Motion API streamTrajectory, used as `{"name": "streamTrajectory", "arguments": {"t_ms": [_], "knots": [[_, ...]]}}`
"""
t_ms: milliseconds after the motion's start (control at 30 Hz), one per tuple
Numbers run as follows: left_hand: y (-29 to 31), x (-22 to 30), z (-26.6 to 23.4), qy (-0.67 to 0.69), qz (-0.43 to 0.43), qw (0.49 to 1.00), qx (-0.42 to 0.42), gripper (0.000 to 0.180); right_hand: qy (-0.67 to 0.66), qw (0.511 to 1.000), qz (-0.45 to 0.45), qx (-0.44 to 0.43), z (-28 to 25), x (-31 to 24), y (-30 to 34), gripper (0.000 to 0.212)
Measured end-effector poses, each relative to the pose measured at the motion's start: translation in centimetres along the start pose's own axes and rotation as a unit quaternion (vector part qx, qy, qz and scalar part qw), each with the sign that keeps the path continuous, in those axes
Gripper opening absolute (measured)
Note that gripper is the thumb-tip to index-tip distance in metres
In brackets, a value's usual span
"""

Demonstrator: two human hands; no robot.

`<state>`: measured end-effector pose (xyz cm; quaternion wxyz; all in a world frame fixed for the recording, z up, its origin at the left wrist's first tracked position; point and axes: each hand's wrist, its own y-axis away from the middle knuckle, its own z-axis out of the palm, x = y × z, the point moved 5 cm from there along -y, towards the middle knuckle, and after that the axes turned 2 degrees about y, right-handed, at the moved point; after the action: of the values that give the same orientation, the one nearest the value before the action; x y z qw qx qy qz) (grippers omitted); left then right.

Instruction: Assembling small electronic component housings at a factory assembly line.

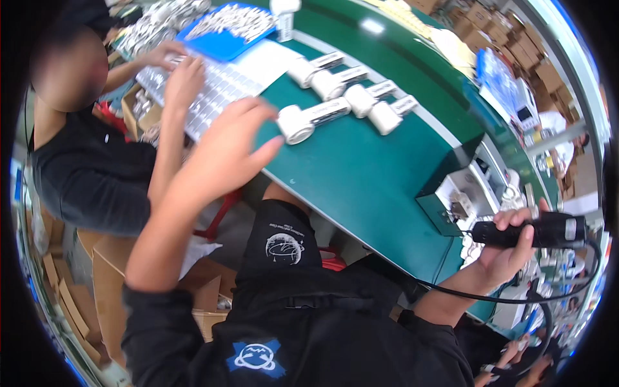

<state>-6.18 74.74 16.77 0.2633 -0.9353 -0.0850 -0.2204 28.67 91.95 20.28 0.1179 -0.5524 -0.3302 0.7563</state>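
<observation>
My left hand [235, 145] hovers over the near edge of the green table [348, 180]. It is slightly blurred, with the thumb apart from the fingers and nothing held. The nearest white cylindrical fitting [296, 125], which has a bar with a dark printed strip, lies just right of my fingertips, and I see a gap between them. Several similar fittings [327, 84] lie in a row behind it. At the right, my right hand [512, 242] is wrapped around a black electric screwdriver [548, 231], held roughly level with a black cable looping from its end.
A co-worker [97, 161] at the left has hands over a clear compartment tray [219, 97]. Behind that stands a blue tray [225, 29] of small white parts. A metal box device [454, 190] sits near my right hand. Below left is an open cardboard box [213, 297].
</observation>
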Motion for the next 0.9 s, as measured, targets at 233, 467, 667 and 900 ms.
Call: {"name": "streamTrajectory", "arguments": {"t_ms": [233, 467, 667, 900], "knots": [[-6.6, -4.7, 12.0, -0.221, -0.188, 0.913, -0.286, 0.037, -0.013, 0.999, -0.030, -0.005, -0.8, -3.0, 1.4, 0.067], [-7.6, 3.5, 10.6, -0.057, -0.080, 0.881, -0.463, 0.037, 0.030, 0.998, -0.042, 0.025, -3.6, -2.6, 1.3, 0.073], [-15.9, 10.2, 19.5, -0.159, -0.034, 0.907, -0.389, 0.035, 0.010, 1.000, -0.019, 0.007, -3.2, -2.5, 1.0, 0.074], [-19.6, 9.2, 25.0, -0.288, -0.081, 0.857, -0.420, 0.042, 0.008, 0.999, -0.034, -0.015, -4.1, -4.1, 2.1, 0.079]]}}
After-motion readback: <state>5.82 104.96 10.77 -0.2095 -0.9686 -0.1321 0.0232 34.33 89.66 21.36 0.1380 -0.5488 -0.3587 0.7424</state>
